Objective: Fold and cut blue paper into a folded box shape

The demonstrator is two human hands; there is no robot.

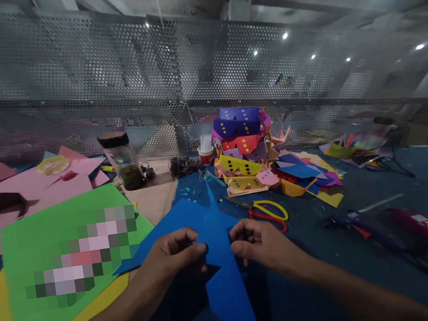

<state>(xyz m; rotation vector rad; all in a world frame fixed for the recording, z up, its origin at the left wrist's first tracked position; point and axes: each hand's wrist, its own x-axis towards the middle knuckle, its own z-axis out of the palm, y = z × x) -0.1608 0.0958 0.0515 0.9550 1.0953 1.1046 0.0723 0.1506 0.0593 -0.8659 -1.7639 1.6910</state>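
A cut blue sheet [218, 234], paper or thin foam, lies in front of me with a notched edge and a strip running toward me. My left hand [181, 250] has its fingers curled and thumb pressed at the notch on the sheet's left side. At the right edge, my right hand [255, 241] pinches the same sheet with bent fingers. The exact contact of the fingertips is partly hidden. Just beyond my right hand rest scissors [271, 211] with one yellow and one red handle loop. A thin light-blue pointed piece [210, 193] shows beyond the sheet.
Green [23, 251] and pink sheets [51, 189] lie left, near a dark-lidded jar [129, 162]. Stacked paper masks [240, 151] and coloured scraps [306, 168] sit beyond the scissors. A magenta glue gun [426, 229] with a cable lies right. A perforated metal panel [201, 72] stands behind.
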